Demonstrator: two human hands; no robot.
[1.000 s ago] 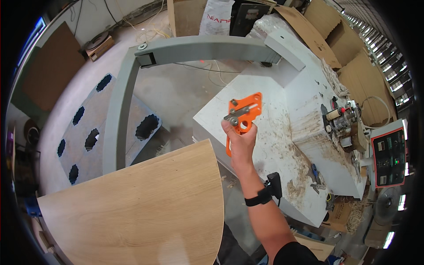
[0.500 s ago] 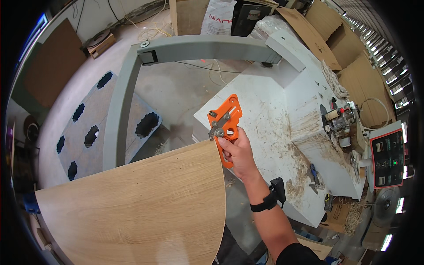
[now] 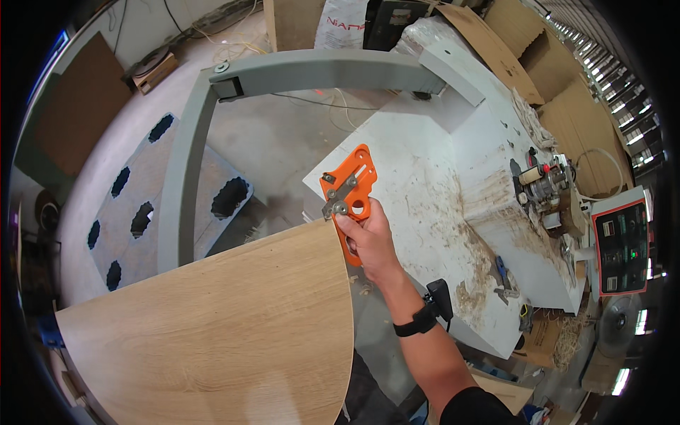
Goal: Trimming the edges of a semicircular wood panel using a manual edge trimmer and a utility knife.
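My right hand (image 3: 370, 239) is closed around an orange hand-held edge-banding trimmer (image 3: 349, 180) with metal bolts and a small metal blade arm. The thumb presses near its lower pivot, and a black strap with a small device circles the wrist. The trimmer's metal jaw sits at the far right corner of a wood-grain board (image 3: 219, 312), where the straight far edge meets the curved right edge. Whether the blade touches the edge cannot be made out. My left hand is out of view.
Beyond the board a grey metal frame (image 3: 319, 73) arches over a blue-edged slab with holes (image 3: 152, 191). To the right stands a white, glue-stained machine (image 3: 418, 205) with pliers (image 3: 503, 276) on it, a roller unit (image 3: 544, 185) and a control panel (image 3: 622, 248). Cardboard (image 3: 581, 134) leans behind.
The whole view has shifted slightly, so most things sit a little further left. My right hand keeps its grip on the trimmer at the board's corner, with hardly any movement relative to it.
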